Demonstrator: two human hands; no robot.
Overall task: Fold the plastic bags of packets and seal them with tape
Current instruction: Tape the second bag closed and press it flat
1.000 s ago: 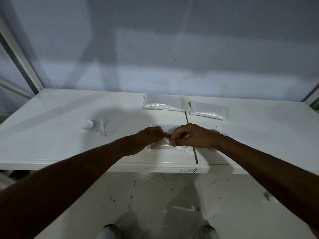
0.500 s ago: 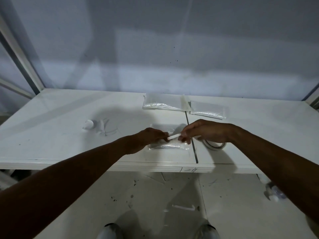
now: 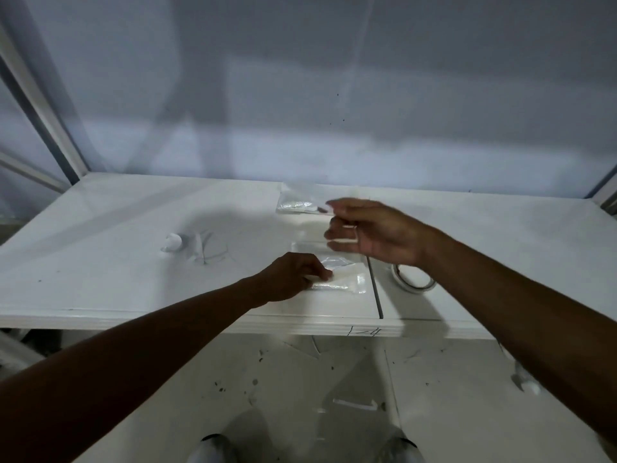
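Observation:
A folded clear plastic bag of packets (image 3: 344, 281) lies near the front edge of the white table (image 3: 100, 262). My left hand (image 3: 290, 277) holds its fold down with curled fingertips, where a pale strip of tape shows. Blurred by motion, my right hand (image 3: 370, 230) hovers above and behind the bag with fingers loosely spread and apart from it. The tape roll (image 3: 414, 280) lies flat just right of the bag, under my right wrist. Another bag of packets (image 3: 297, 203) rests at the back of the table, partly hidden by my right hand.
A small crumpled white scrap (image 3: 172, 242) and faint clear film lie on the left half of the table. A dark seam (image 3: 375, 292) splits the tabletop beside the bag. A wall rises behind the table. Below are a speckled floor and my shoes.
My right hand left the tape strip at the bag's fold and rose up and back toward the far bags. The left hand stayed on the fold. The tape roll is now uncovered.

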